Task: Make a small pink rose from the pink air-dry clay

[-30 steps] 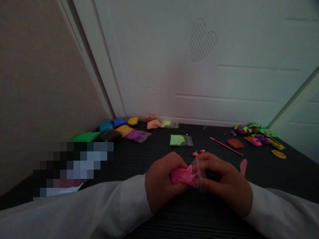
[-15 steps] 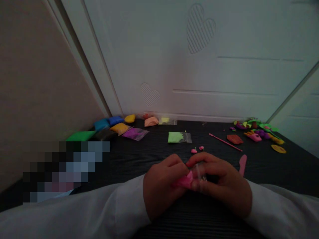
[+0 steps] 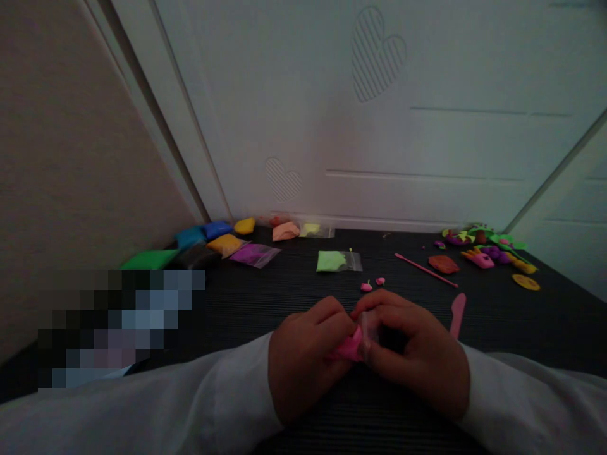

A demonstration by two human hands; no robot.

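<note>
Between my hands, low over the dark table, is a small clear zip bag of bright pink modelling clay (image 3: 351, 346). My left hand (image 3: 310, 354) is closed around the clay-filled end. The fingers of my right hand (image 3: 417, 347) pinch the bag's clear zip end, thumb below and fingertips above. Just beyond my fingers lie two small pink clay pieces (image 3: 366, 287) with greenish tips. A pink plastic modelling knife (image 3: 458, 315) rests beside my right wrist, partly behind it.
A bag of light green clay (image 3: 331, 261) lies ahead, with more coloured clay bags, one purple (image 3: 251, 254), at the back left. At right are a thin pink stick (image 3: 427, 270), a reddish clay slab (image 3: 443, 263) and colourful clay shapes (image 3: 484, 258). A white panel (image 3: 303, 126) stands behind.
My right fingers have shifted slightly left along the bag's zip end, closer to my left hand. My left hand keeps its grip. The whole view has shifted a little.
</note>
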